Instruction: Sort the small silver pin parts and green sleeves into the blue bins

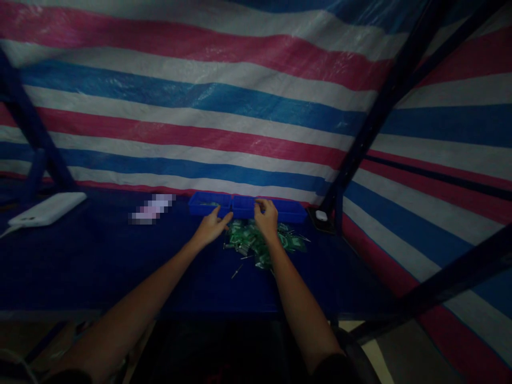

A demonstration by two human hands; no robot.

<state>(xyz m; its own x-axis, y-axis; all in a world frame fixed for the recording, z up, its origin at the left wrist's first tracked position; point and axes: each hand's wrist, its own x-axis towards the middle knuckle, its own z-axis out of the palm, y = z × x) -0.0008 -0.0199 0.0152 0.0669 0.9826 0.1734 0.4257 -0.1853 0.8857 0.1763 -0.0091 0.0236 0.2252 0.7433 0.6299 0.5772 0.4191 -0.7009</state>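
Both my arms reach forward over a dark blue table [100, 261]. My left hand [210, 226] rests beside a heap of small green circuit boards [256, 240], its thumb raised and fingers drawn together, close to a blue tray [208, 205]. My right hand [266, 216] sits at the near rim of a second blue tray [294, 212], its fingers curled in a pinch; what they hold is too small to see. A loose metal pin [237, 272] lies in front of the heap.
A white flat device [48, 209] with a cable lies at the far left. A blurred pale patch [152, 209] sits left of the trays. A striped tarpaulin [200, 96] walls the back and right. Dark metal frame bars [372, 128] rise at the right.
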